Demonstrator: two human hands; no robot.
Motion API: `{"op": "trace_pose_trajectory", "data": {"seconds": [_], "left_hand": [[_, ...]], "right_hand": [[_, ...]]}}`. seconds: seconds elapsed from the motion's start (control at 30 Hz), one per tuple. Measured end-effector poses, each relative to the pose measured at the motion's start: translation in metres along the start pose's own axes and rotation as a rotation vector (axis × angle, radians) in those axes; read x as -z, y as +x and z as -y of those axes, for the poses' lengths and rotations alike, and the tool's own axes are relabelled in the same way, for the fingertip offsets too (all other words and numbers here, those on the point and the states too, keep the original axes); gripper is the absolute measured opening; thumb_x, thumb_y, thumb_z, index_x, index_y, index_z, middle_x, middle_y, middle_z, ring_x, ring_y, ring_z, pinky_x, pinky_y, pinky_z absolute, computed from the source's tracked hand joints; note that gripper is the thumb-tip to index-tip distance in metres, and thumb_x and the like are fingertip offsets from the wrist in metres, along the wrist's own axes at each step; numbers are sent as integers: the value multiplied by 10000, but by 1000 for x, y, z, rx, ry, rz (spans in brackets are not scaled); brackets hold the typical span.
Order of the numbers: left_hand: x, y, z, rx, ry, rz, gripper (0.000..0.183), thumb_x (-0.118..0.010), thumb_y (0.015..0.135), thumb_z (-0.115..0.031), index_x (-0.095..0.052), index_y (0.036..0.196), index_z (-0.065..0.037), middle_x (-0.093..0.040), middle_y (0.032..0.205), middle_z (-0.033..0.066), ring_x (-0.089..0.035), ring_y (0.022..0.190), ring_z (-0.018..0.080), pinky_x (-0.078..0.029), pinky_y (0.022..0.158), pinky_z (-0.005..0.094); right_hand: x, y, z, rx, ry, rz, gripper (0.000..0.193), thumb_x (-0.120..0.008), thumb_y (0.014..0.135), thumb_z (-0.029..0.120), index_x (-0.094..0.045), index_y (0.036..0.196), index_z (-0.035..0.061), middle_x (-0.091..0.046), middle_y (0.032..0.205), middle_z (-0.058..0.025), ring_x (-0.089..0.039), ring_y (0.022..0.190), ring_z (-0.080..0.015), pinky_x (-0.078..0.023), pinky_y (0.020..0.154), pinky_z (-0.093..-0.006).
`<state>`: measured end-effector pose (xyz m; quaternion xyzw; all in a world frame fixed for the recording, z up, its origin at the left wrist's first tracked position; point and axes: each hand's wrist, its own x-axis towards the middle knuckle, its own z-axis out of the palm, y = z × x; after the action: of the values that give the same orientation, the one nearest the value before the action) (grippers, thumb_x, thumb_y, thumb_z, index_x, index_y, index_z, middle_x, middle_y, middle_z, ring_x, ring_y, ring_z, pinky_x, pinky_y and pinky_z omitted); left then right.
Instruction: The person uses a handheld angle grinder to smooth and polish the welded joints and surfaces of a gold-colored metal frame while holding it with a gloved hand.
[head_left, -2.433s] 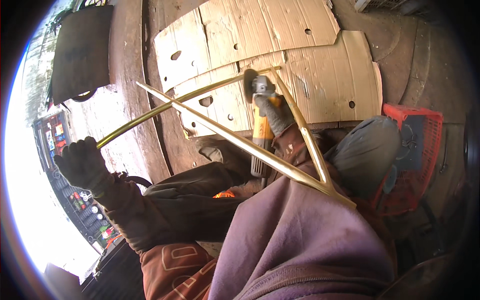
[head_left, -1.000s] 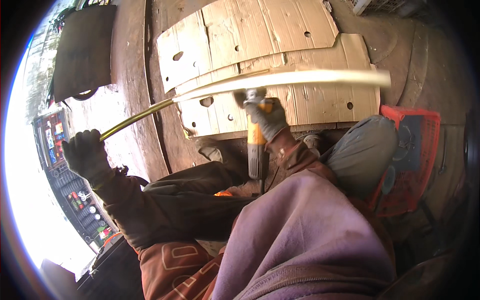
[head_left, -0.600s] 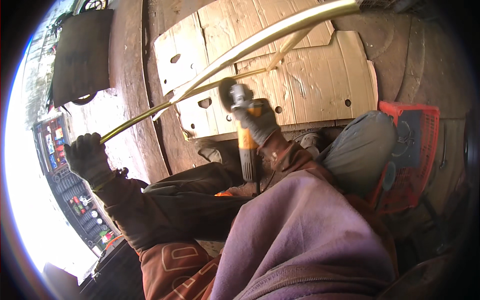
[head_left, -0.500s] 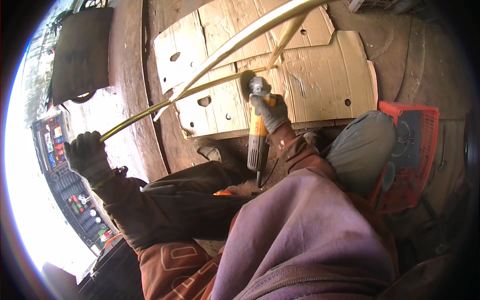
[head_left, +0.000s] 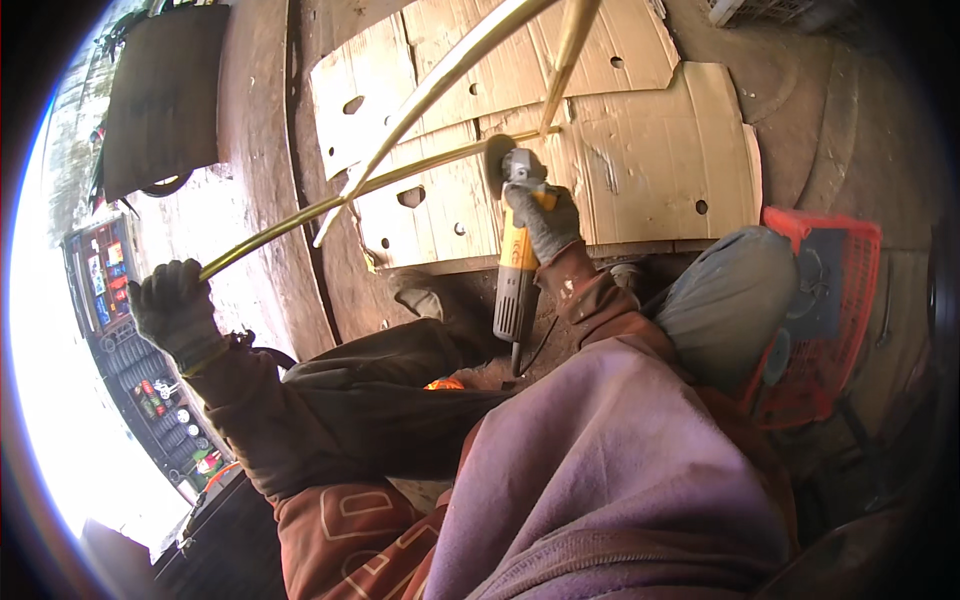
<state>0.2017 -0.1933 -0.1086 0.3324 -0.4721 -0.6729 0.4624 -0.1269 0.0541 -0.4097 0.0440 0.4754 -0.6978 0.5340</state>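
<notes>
My left hand (head_left: pixel 178 308), in a grey work glove, is closed round the near-left end of a brass-coloured metal tube (head_left: pixel 290 232). This tube belongs to a frame with a second long bar (head_left: pixel 440 85) crossing it and a shorter crosspiece (head_left: pixel 565 70) meeting it at the far end. In my gloved right hand (head_left: pixel 550 222) is a yellow and grey angle grinder (head_left: pixel 514 285), gripped near its head with the body pointing toward me. Its dark disc (head_left: pixel 495 165) is at the tube, left of the crosspiece; whether it touches I cannot tell.
Flattened cardboard sheets (head_left: pixel 660 165) with holes lie on the floor beneath the frame. A red plastic crate (head_left: pixel 840 340) stands right of my bent knee (head_left: pixel 730 300). The grinder's cord (head_left: pixel 540 345) trails between my legs. A dark panel (head_left: pixel 165 100) stands at the far left.
The frame's upper bar and crosspiece have swung left at their far ends. My left hand keeps its grip on the tube, and the grinder stays nearly in place.
</notes>
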Motion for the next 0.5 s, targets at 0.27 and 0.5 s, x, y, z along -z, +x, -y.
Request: {"op": "trace_pose_trajectory", "data": {"seconds": [0.27,0.5], "left_hand": [[-33,6,3,7,-52,229,456,-405,1003,-384,-344,605,-168,-321,605,8,-289,548,176,-306,625,364],[-49,1,11,-79,-74,98,459,-482,986,-402,-365,613,-161,-324,593,-2,-304,551,173,-306,631,370]], "right_hand": [[-53,-45,13,-1,96,188,341,-785,822,181,-532,1005,46,-666,858,-78,-643,710,-109,-540,619,-250],[-5,-12,20,-51,-145,171,380,-802,807,176,-533,1045,51,-665,861,-65,-639,697,-111,-529,604,-252]]}}
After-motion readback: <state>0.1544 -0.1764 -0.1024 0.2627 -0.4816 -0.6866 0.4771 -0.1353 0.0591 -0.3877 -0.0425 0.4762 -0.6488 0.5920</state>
